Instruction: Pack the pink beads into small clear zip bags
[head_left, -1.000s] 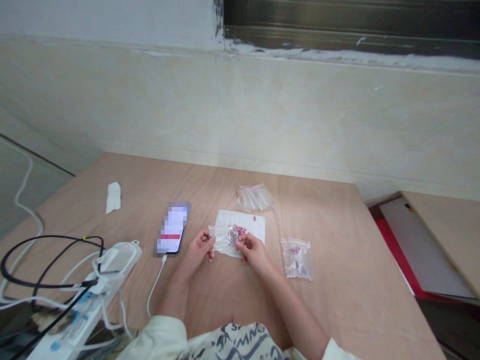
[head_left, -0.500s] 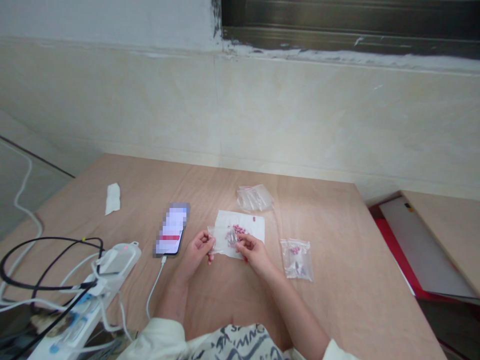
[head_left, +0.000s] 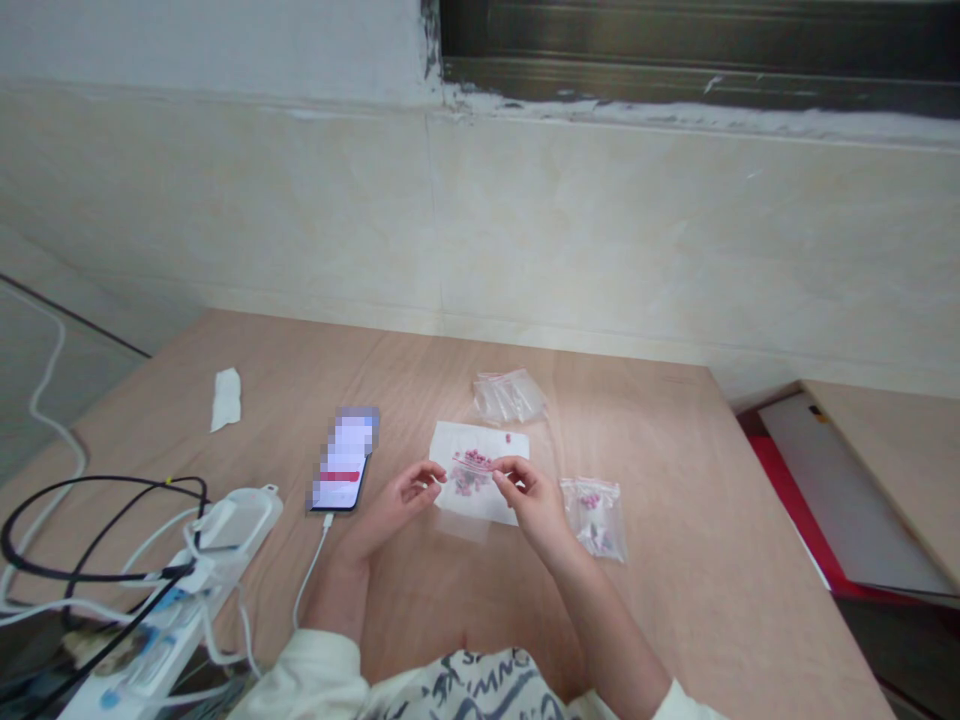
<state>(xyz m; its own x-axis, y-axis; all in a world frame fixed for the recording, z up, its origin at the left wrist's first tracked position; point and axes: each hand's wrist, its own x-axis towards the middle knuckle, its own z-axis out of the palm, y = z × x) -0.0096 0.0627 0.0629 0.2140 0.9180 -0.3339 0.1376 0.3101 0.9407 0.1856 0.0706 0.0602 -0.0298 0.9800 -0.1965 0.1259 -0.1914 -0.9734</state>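
Note:
My left hand [head_left: 397,510] and my right hand [head_left: 531,505] hold a small transparent zip bag [head_left: 469,480] between their fingertips, one at each side. Pink beads [head_left: 471,462] fill its upper part, and some darker contents show through below them. The bag hangs just above a sheet of white paper [head_left: 480,440], with a lone pink bead [head_left: 508,437] on the sheet. Close to my right hand lies a second zip bag [head_left: 596,518] with pink beads and dark bits inside. A third, flattened bag [head_left: 510,396] lies beyond the paper.
All this lies on a light wooden table [head_left: 637,450]. A blurred phone [head_left: 345,470] on a white charging cable sits to the left, with a folded tissue [head_left: 225,398] beyond it. A white power strip [head_left: 217,550] and black cables [head_left: 97,530] occupy the near left corner.
My hands have drawn apart, the right one moving farther right, and the bag now stretches flatter between my fingertips. The paper sits about the same.

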